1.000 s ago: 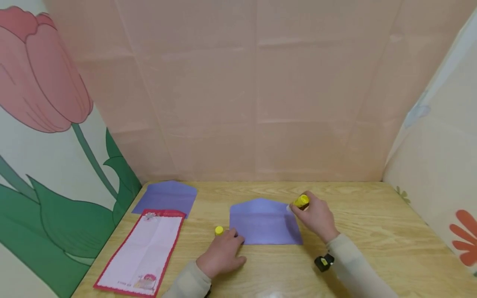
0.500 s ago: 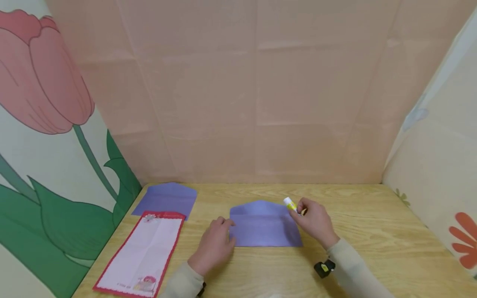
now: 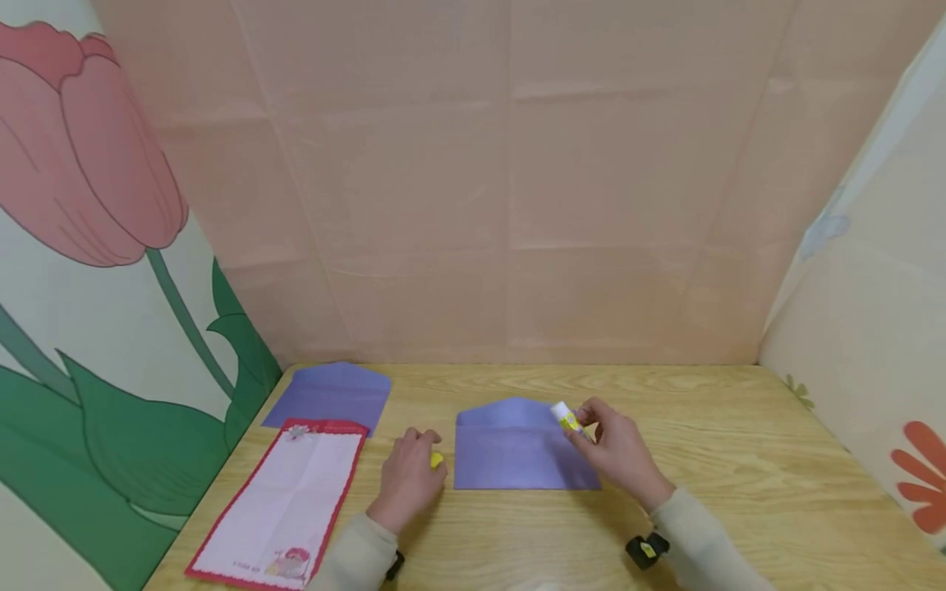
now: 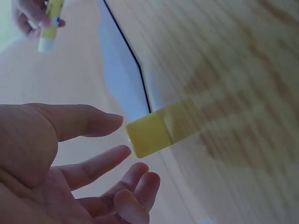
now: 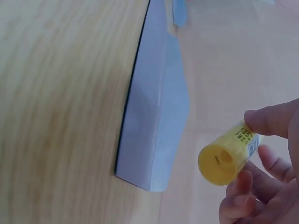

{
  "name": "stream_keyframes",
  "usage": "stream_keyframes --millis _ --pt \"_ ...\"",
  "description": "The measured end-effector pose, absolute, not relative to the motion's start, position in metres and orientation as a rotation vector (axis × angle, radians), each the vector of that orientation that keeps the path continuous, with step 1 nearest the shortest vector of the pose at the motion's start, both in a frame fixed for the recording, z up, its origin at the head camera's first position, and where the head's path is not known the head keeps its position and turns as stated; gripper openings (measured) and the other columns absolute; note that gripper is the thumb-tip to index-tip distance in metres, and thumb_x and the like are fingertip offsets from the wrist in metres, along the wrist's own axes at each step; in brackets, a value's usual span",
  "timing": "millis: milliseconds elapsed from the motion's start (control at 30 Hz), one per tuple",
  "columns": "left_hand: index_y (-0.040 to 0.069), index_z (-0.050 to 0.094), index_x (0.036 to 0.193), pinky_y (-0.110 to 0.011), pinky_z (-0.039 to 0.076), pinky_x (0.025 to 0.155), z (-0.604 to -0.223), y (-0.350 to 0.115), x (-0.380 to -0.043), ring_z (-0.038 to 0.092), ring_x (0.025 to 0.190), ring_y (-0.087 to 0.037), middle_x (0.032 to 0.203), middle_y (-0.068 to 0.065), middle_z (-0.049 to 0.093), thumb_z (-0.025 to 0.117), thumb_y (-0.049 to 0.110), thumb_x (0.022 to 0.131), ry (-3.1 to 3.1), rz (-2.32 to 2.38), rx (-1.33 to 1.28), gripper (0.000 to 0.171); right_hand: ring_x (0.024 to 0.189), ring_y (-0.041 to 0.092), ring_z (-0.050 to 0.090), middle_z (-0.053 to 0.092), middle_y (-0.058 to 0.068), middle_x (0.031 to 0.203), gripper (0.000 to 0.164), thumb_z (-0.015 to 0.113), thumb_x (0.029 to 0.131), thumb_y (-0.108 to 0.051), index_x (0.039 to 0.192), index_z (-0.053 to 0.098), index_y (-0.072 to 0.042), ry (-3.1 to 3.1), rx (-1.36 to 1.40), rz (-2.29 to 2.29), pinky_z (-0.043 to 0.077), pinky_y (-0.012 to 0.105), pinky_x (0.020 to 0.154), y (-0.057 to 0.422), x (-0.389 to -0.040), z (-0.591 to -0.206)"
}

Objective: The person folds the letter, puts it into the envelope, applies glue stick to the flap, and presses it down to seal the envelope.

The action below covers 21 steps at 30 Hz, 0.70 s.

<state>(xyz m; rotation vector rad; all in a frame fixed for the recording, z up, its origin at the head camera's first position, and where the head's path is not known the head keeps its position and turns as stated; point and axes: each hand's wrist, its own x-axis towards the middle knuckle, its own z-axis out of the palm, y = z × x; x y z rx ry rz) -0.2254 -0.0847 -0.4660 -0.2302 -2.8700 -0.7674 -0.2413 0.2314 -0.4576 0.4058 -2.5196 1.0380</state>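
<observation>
My right hand pinches a yellow and white glue stick between thumb and fingers, its white end tilted up and away in the head view. Below it, a purple envelope lies on the table with its flap unfolded toward the back. My left hand is left of the envelope, beside a yellow cap that stands on the table. In the left wrist view, the thumb and index fingertips come right to the cap's top edge, fingers loosely bent and not closed round it.
A second purple envelope lies at the back left of the wooden table. Partly over it is a red-bordered sheet of letter paper. A pinkish cloth backdrop hangs behind the table.
The glue stick has lifted off the envelope's flap corner, turned white end up, and come left. My left hand has moved from the envelope's left edge leftward to the yellow cap.
</observation>
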Motion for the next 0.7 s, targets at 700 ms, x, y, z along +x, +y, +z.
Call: stream_keyframes --millis 700 --pt "0.003 0.068 0.107 -0.038 0.048 0.062 -0.468 -0.088 -0.227 0.058 0.078 -0.022 0.091 -0.007 0.061 0.071 0.005 0.076 -2.968 -0.752 -0.226 0.032 0.053 0.003 0.044 0.07 0.001 0.087 0.04 0.082 0.08 -0.007 0.117 0.067 -0.005 -2.592 0.431 1.067 0.039 0.023 0.046 0.219 -0.231 -0.466"
